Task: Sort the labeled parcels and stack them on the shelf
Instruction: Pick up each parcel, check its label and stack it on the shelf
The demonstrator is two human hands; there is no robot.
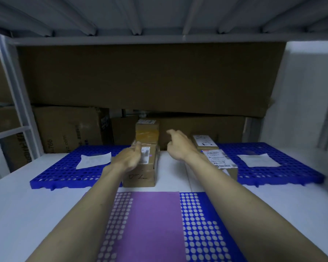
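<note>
- A white shelf board (pixel 27 205) carries everything.
- Three blue perforated mats lie on it: left (pixel 64 173), right (pixel 292 173), near centre (pixel 201 224).
- A cardboard parcel (pixel 140 176) stands directly on the board between the mats.

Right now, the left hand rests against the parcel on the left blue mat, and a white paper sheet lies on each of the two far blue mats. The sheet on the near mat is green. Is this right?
Not quite. The head view shows that the sheet on the near mat is purple, not green. The rest holds: the left hand rests against the parcel at the left blue mat, and white paper sheets lie on both far mats, the other being the right blue mat.
</note>
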